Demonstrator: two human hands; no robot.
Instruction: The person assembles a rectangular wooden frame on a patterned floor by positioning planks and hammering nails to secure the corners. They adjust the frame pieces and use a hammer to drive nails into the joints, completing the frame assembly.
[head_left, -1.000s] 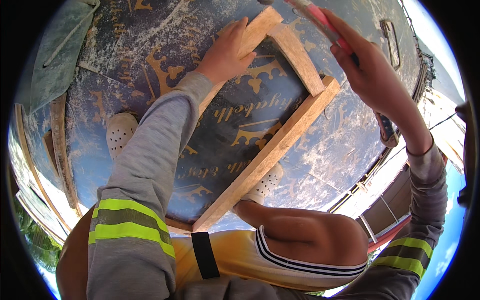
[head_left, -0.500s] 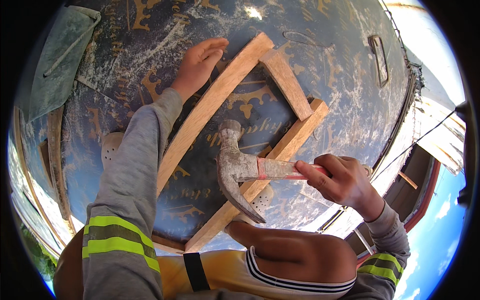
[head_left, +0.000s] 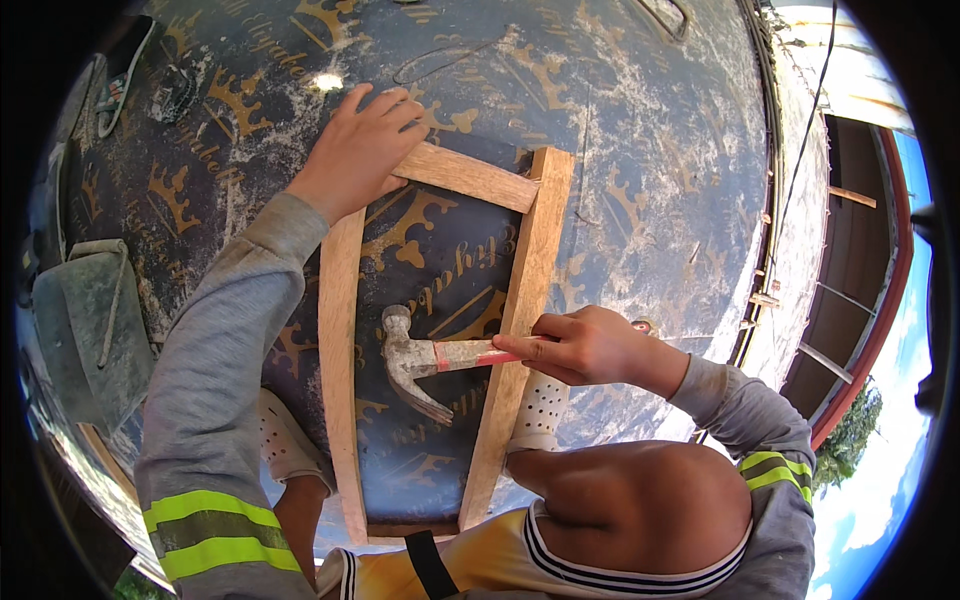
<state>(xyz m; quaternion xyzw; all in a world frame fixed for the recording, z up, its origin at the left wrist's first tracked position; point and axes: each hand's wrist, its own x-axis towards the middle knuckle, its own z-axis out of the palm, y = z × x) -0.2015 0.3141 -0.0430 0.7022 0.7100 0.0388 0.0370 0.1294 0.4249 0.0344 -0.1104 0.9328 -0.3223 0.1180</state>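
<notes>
A wooden frame [head_left: 540, 220] of two long boards joined by crosspieces lies on a dark sheet printed with gold crowns. My left hand [head_left: 355, 150] is closed over its far left corner, fingers over the far side and thumb at the near edge of the far crosspiece [head_left: 470, 177]. The end of the left board [head_left: 340, 330] is hidden under that hand. My right hand [head_left: 585, 345] grips a claw hammer [head_left: 410, 360] by its worn red-and-white handle. The hammer's metal head is over the frame's opening, its claw pointing toward me.
My light perforated clogs [head_left: 540, 410] are beside the frame's long boards. On the left lies a dusty grey bag-like object [head_left: 90, 330] with a cord. A wire loop [head_left: 455, 65] rests beyond the frame. The sheet's edge [head_left: 770, 200] runs along the right, near a red-edged roof [head_left: 890, 280].
My left hand has gone from beside the left board, fingers raised, to the frame's far left corner. The view has turned, and the frame points more straight ahead. The hammer stays in my right hand.
</notes>
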